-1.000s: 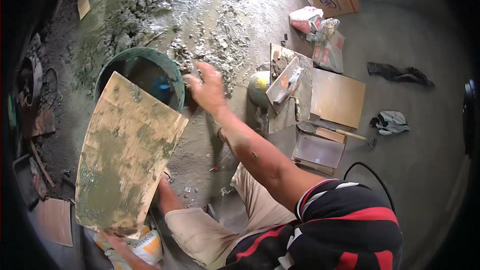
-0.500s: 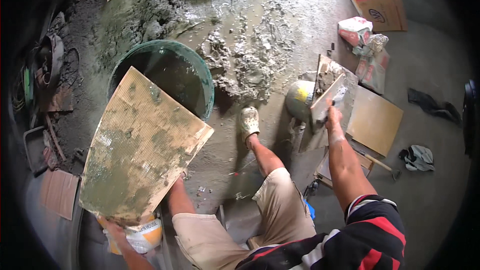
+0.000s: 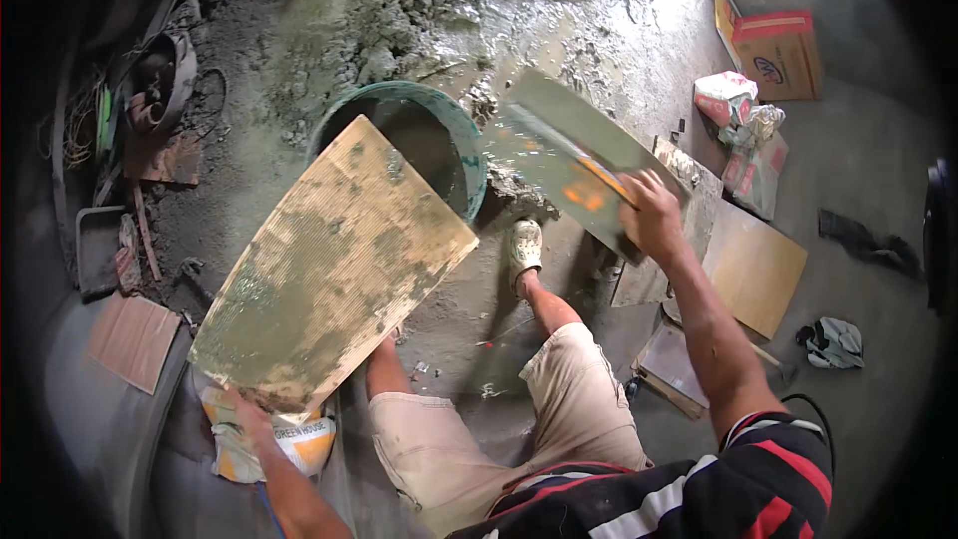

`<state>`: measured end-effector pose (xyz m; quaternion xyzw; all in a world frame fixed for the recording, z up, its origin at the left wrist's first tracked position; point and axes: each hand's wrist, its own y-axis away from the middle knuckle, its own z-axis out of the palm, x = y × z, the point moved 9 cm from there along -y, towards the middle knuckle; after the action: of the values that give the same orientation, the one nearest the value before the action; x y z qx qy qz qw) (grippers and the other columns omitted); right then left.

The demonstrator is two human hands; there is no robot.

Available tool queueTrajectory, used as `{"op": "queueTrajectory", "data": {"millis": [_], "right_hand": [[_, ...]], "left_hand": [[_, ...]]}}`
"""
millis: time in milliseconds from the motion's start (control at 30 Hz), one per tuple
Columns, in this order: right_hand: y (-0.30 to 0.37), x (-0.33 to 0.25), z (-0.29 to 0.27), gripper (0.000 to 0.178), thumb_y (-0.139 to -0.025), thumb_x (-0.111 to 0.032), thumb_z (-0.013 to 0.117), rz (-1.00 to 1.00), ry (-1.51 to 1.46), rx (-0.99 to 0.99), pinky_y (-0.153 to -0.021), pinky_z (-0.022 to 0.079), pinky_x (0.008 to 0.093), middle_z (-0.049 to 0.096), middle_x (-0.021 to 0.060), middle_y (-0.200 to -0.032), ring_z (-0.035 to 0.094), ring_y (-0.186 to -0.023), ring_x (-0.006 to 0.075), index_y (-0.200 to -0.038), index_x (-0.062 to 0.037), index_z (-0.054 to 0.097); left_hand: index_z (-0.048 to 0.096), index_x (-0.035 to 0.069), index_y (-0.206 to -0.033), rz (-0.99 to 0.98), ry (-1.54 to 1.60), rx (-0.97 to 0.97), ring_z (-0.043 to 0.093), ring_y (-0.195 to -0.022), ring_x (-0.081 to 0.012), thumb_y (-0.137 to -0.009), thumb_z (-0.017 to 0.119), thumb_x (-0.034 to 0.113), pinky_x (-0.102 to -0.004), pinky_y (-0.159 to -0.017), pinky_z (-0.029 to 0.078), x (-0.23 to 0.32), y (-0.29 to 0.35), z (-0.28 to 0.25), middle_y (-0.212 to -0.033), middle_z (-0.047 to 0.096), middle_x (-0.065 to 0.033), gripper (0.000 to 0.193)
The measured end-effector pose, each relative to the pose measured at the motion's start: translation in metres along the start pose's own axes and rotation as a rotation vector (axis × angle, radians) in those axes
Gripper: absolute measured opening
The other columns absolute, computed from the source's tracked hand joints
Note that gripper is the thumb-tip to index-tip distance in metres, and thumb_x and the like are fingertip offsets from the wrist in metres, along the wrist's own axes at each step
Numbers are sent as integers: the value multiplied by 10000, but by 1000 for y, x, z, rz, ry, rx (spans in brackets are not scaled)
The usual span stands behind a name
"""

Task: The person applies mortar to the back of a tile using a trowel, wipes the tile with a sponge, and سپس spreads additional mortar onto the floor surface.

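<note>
My left hand (image 3: 249,419) grips the near lower edge of a large tan tile (image 3: 329,269). Its ribbed face is turned up and streaked with grey-green mortar. The tile is held tilted, and its far corner covers part of a green tub (image 3: 477,165) of murky water. In my right hand (image 3: 654,212), fingers wrapped round the handle, is a wide rectangular plastering trowel (image 3: 569,140). Its blade hangs right of the tub, over the wet mortar. Orange shows at the handle, and motion blurs the blade a little.
Wet mortar (image 3: 419,25) spreads over the ground beyond the tub. To the right lie crumpled bags (image 3: 748,155), a cardboard box (image 3: 778,55) and a tan tile (image 3: 753,269). A yellow-and-white sack (image 3: 299,444) sits below my left hand. A pan (image 3: 165,85) and tray (image 3: 98,250) are far left.
The trowel has swung left from the stacked boards at the right toward the tub, its blade now turned flat to view. The tile stays in my left hand; the whole view has shifted.
</note>
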<state>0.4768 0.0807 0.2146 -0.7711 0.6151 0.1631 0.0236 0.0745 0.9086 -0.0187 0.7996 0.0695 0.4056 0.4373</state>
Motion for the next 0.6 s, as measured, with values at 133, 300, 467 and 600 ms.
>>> {"op": "queueTrajectory", "data": {"millis": [133, 300, 467, 600], "right_hand": [[-82, -105, 34, 396, -818, -168, 685, -219, 196, -196, -964, 509, 426, 674, 83, -1089, 615, -1073, 288, -1207, -93, 686], [-130, -161, 126, 319, -866, -255, 679, -493, 478, -466, -1009, 478, 419, 680, 38, -1131, 570, -1189, 251, -1163, -143, 711], [-156, -222, 144, 314, -880, -269, 695, -499, 199, -218, -999, 480, 417, 702, 106, -1081, 607, -1149, 285, -1139, -95, 722], [-97, -158, 205, 442, -939, -343, 658, 186, -334, -213, -946, 516, 449, 698, 208, -1113, 659, -1039, 376, -1240, -19, 651]], "left_hand": [[282, 38, -1586, 15, -33, 79, 431, -1383, -276, -963, 577, 635, -393, -1165, 331, 3, -8, -32, -1578, 389, -126, 912], [300, 43, -1576, -105, 138, -54, 433, -1383, -281, -969, 573, 633, -400, -1160, 340, -9, -2, 7, -1566, 403, -121, 889], [311, 41, -1569, -106, 194, -89, 420, -1399, -284, -977, 558, 636, -406, -1168, 333, -9, 2, 13, -1569, 400, -120, 875], [311, 32, -1566, -77, 93, 3, 412, -1407, -286, -972, 560, 642, -405, -1169, 335, -13, 0, 11, -1567, 409, -127, 887]]}}
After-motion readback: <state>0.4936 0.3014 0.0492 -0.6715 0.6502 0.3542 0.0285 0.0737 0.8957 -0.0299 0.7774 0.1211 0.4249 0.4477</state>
